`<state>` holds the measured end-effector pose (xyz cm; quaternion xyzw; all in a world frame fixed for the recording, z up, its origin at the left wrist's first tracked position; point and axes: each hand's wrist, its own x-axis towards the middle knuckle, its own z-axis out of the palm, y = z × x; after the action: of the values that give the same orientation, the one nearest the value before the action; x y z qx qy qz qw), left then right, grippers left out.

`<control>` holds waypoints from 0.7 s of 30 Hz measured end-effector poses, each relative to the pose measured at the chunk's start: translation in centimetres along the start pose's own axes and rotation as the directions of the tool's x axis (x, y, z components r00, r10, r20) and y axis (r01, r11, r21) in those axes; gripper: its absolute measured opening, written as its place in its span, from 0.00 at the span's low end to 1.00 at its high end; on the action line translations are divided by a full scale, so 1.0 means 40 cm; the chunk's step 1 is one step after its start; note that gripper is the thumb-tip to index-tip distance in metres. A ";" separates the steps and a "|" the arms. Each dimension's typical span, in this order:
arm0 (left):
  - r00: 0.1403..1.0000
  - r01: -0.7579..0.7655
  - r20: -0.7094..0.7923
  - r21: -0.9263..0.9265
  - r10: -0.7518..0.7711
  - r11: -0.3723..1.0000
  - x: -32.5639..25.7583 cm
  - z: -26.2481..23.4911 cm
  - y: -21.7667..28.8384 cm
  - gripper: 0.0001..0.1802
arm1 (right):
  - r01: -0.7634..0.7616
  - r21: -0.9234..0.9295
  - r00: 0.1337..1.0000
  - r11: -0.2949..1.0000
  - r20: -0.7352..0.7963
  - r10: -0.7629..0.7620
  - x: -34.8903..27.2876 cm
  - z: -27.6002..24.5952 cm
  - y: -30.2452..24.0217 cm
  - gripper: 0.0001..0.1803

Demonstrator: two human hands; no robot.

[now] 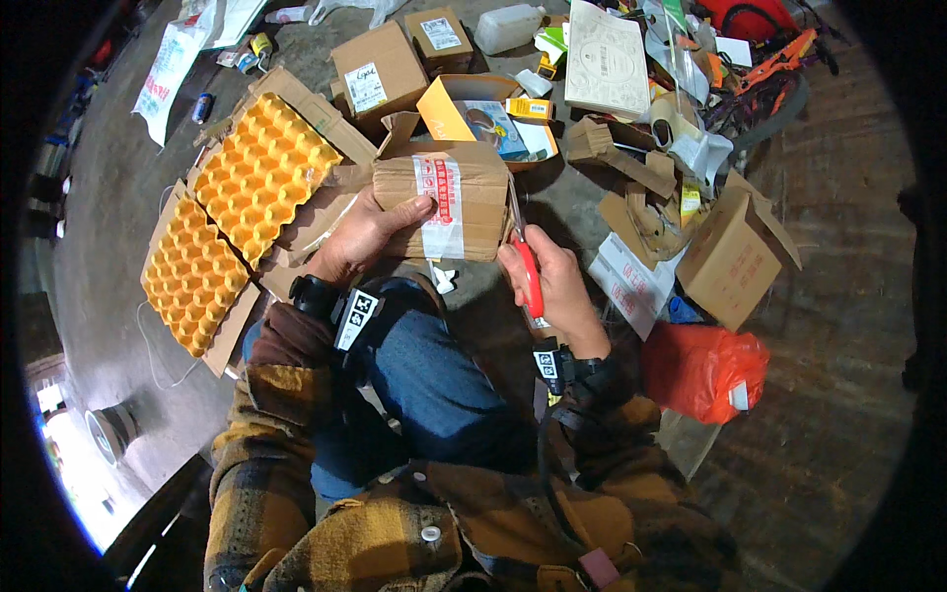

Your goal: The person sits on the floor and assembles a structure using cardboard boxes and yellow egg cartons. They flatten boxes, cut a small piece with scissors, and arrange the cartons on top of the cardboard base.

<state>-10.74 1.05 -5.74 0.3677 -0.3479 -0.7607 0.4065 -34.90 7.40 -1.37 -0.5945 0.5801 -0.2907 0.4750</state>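
Two hands, one tape-striped carton, one pair scissors, two yellow egg trays, one translucent jug.

The person's left hand grips, thumb extended rightward. The right hand curls closed, forearm angled inward.

The scissor handle is red, the carton brown, its tape red-and-white, the egg trays yellow.

The place seemed to be a storeroom or a simple workshop; which one, I could not tell. On the grey floor, there were scattered cardboard boxes, yellow moulded trays, a plastic jug and a red plastic bag.
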 end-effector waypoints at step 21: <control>0.986 -0.134 -0.127 -0.258 0.104 0.957 -0.011 -0.185 -0.025 0.43 | 0.246 0.764 0.923 0.597 -0.373 0.096 0.182 -0.013 0.059 0.16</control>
<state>-4.68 0.15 -10.05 0.3303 -0.2411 -0.7526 0.5161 -35.19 0.54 -4.78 -0.2758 0.4420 -0.6471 0.5566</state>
